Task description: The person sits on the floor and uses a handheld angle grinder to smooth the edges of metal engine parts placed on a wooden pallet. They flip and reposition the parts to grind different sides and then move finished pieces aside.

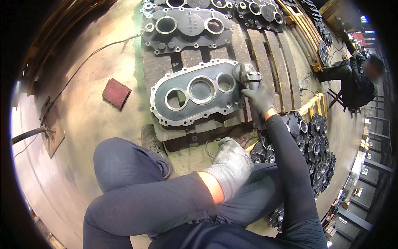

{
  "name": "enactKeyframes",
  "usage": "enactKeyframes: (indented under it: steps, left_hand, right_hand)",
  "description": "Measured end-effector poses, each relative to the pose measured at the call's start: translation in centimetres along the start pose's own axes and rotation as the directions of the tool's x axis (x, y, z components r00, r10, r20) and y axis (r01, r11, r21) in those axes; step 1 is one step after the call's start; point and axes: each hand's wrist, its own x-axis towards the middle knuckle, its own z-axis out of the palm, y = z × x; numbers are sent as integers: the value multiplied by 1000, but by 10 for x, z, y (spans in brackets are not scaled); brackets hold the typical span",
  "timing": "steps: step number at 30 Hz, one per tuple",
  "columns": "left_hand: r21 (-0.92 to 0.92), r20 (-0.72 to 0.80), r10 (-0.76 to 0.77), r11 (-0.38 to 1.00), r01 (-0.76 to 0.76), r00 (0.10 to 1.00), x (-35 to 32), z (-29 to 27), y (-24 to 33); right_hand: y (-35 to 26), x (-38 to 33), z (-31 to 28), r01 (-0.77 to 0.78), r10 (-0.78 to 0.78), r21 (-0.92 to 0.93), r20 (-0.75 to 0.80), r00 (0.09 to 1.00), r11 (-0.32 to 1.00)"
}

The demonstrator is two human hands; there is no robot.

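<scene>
A dark metal gearbox cover (199,93) with three round bores and a bolt-hole rim lies flat on a wooden pallet (269,54). My right hand (260,98), in a dark glove, grips an angle grinder (248,76) whose head rests against the cover's right edge. My left hand (232,164), in a grey glove, hangs loosely over my right knee with its fingers curled and holds nothing. My legs are in dark trousers below.
More dark covers (186,27) lie farther back on the pallet. A pile of small dark cast parts (315,145) sits at right. A red block (116,93) and a hose (27,135) lie on the floor at left. Another person (360,81) crouches at far right.
</scene>
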Motion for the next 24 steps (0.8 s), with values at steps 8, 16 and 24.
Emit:
enactKeyframes:
  steps: [8,16,24]
  left_hand:
    - [-3,130,74,997,-74,989,-11,-27,-6]
    - [-42,130,52,998,-47,990,-12,-25,-2]
    - [-41,39,16,999,-14,999,-17,-14,2]
  right_hand:
    - [-33,10,13,58,-60,-32,-41,997,998]
    - [-72,-7,24,97,-96,-64,17,995,993]
    - [-95,-16,47,203,-200,-60,51,979,977]
